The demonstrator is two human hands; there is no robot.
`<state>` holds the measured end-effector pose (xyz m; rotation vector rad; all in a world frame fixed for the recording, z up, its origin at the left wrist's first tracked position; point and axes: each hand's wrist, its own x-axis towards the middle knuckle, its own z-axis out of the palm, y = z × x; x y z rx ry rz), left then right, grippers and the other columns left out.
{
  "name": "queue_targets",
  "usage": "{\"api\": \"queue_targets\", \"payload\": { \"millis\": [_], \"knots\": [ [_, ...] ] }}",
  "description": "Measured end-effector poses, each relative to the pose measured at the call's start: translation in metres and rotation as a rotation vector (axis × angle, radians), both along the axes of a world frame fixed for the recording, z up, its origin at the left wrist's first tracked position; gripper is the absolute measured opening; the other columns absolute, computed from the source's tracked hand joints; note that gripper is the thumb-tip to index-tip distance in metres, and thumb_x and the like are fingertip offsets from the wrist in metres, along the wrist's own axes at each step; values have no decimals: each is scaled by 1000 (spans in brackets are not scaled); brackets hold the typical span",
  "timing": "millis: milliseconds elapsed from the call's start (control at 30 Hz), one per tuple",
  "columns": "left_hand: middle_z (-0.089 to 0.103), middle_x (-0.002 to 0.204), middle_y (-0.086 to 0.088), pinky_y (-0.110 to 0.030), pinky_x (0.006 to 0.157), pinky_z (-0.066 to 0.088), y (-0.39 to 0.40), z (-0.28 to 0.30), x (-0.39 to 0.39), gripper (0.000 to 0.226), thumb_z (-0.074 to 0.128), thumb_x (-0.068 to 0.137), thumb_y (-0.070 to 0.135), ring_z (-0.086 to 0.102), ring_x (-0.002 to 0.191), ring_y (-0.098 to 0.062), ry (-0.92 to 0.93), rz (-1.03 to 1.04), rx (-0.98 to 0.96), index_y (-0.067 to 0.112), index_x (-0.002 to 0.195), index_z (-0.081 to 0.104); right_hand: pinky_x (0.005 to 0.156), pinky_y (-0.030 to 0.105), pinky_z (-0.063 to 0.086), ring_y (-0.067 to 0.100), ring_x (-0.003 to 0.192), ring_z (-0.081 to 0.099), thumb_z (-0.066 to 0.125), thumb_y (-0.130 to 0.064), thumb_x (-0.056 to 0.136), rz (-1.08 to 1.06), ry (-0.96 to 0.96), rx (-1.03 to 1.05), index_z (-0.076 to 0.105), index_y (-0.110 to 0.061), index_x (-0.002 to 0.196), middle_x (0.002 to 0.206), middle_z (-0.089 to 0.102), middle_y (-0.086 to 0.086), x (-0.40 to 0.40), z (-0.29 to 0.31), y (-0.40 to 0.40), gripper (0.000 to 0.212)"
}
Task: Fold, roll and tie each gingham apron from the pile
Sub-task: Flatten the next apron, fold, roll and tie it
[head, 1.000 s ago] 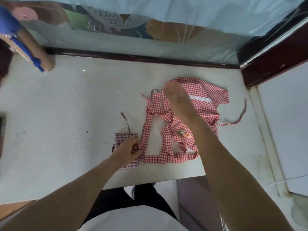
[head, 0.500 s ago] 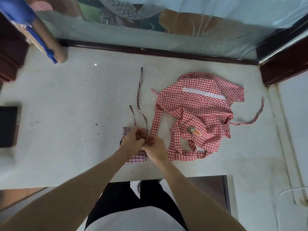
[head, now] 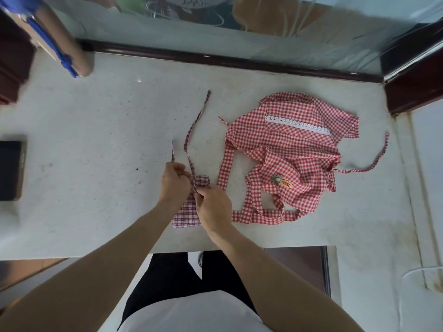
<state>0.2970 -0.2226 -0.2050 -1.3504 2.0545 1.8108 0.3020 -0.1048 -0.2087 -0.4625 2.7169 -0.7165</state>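
In the head view, both bare forearms are reaching forward from the bottom corners and converging over the near middle of the pale stone table point(head: 96, 144). The left hand point(head: 173, 185) is sitting knuckles-up with its fingers curled, pinching the purple-checked ties at the top of the small rolled apron bundle point(head: 188, 213). The right hand point(head: 213, 208) is lying just beside it, touching it, its wrist bent inward and its fingers curled down onto the same ties where they are meeting the bundle; its fingertips are hidden, so exactly which strand it is pinching cannot be told. The bundle is lying under and between both hands, near the table's front edge, its lower end showing flat below the wrists. Two thin ties are running away from the hands across the table: the long tie point(head: 195, 123) is curving toward the far side, and the short tie point(head: 173, 152) is ending just beyond the left hand's knuckles. To the right, apart from the bundle, the red gingham apron point(head: 294, 149) is lying spread and rumpled, its white lace trim point(head: 298, 124) facing up and its wide straps looping toward the front edge. A dark flat phone-like object point(head: 9, 170) is lying at the left edge.
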Motion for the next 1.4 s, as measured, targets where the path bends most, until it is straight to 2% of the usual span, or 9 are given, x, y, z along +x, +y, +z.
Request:
{"api": "queue_targets", "payload": {
  "millis": [167, 333, 467, 600, 700, 900, 1033, 1100, 1400],
  "knots": [
    [66, 101, 2, -4, 64, 44, -17, 22, 6, 26, 47, 93, -7, 65, 87, -3, 177, -273, -408, 13, 105, 58, 92, 43, 44, 24, 94, 55, 49, -50, 97, 315, 83, 354, 63, -12, 79, 89, 64, 6, -2, 9, -13, 44],
    [62, 121, 13, -10, 94, 47, -8, 29, 11, 38, 52, 98, 1, 59, 105, 1, 191, -843, -286, 29, 122, 59, 87, 43, 54, 31, 101, 64, 74, -47, 79, 285, 165, 416, 62, 1, 119, 110, 68, 18, 13, 1, -18, 63],
    [54, 122, 20, 2, 81, 42, -9, 33, 7, 42, 43, 100, -3, 56, 97, 21, 195, -775, -190, 30, 125, 52, 68, 44, 58, 34, 85, 69, 71, -27, 82, 182, 173, 276, 65, 3, 110, 97, 71, 21, 14, -6, -20, 41],
    [61, 126, 9, -18, 98, 49, 0, 29, 3, 44, 44, 98, -7, 63, 110, 5, 247, -682, -66, 32, 117, 52, 36, 21, 34, 18, 38, 50, 76, -8, 74, 37, 153, 43, 64, -9, 66, 51, 58, 3, 9, -10, -20, 15],
    [59, 129, 9, -17, 95, 50, 1, 27, -3, 43, 47, 97, -7, 62, 115, -1, 231, -595, -4, 31, 117, 53, 40, 20, 26, 8, 39, 39, 60, -20, 87, -138, 103, -127, 65, -10, 66, 54, 57, -2, 8, -21, -20, 24],
    [60, 123, -5, -9, 94, 44, -27, 11, 24, 47, 47, 84, -19, 60, 111, -12, 338, -431, -332, 14, 115, 58, 62, 28, 54, 9, 62, 57, 65, -21, 96, -119, -146, -248, 78, -13, 104, 84, 75, 0, 1, -25, -15, 18],
    [65, 124, -10, -12, 100, 39, -54, -3, 39, 52, 57, 76, -20, 62, 112, -28, 288, -775, -545, 5, 121, 65, 57, 22, 45, -1, 50, 44, 63, -23, 97, -126, -228, -256, 74, -12, 117, 93, 77, 2, -6, -24, -11, 25],
    [65, 126, -8, -35, 108, 40, -60, -12, 41, 49, 67, 79, -11, 59, 118, -24, 302, -974, -657, 8, 124, 66, 55, 24, 47, 1, 49, 46, 64, -20, 96, -148, -231, -292, 76, -9, 111, 85, 77, 3, -6, -24, -12, 22],
    [66, 86, -1, -39, 72, 52, -66, -3, 26, 10, 83, 77, 12, 62, 79, -23, 291, -880, -821, 12, 85, 76, 56, 11, 43, -3, 54, 53, 62, -19, 95, -22, -282, -205, 77, -10, 105, 89, 76, 0, -18, -17, -10, 20]
  ]
}}
